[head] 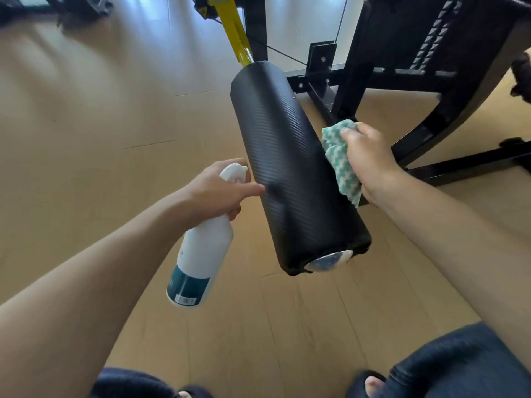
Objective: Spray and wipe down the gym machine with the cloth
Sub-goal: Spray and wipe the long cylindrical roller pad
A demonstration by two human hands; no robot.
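Head view, my only one, shows me crouched over the black roller pad (290, 168) of the gym machine (402, 67), which hangs over a wooden floor (86, 110). My left hand (218, 191) is wrapped around the neck of a white spray bottle (201, 248), one finger out along the trigger, the nozzle aimed close at the pad's near flank; I judge that angle is meant to wet the textured cover directly. What liquid the bottle holds I cannot tell, since its body is opaque. On the pad's far side my right hand (370, 159) grips a bunched green-and-white cloth (342, 165), pressed against the cover, ready, I think, to follow the spray. A yellow arm (234, 33) carries the pad from above, with the machine's black frame beyond it.
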